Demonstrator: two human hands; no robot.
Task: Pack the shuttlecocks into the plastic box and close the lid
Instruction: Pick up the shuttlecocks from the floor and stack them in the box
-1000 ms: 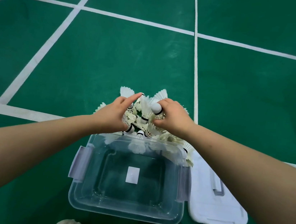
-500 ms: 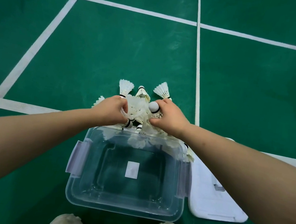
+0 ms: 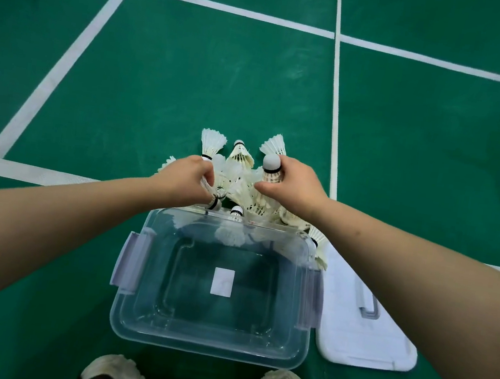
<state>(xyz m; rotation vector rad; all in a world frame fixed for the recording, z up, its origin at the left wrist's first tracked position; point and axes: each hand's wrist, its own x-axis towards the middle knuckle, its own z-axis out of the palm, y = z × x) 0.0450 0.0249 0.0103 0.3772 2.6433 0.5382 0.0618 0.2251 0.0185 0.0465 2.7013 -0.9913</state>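
A heap of white feather shuttlecocks [image 3: 238, 175] lies on the green floor just beyond the clear plastic box [image 3: 209, 340], which is open and holds nothing but a white label on its bottom. My left hand [image 3: 184, 180] grips shuttlecocks at the heap's left side; a cork end sticks out below its fingers. My right hand [image 3: 294, 184] grips a shuttlecock [image 3: 271, 168] with its white cork pointing up, at the heap's right side. The white lid [image 3: 360, 334] lies flat to the right of the box.
White court lines [image 3: 334, 105] cross the green floor [image 3: 194, 70]. Grey side latches [image 3: 129, 261] stick out from the box's left and right walls. My two shoes [image 3: 113, 371] stand just in front of the box's near wall.
Both hands have closed tighter on the shuttlecocks; my left thumb, raised a second ago, now curls in. The camera has tilted, so the box and shoes sit higher in view.
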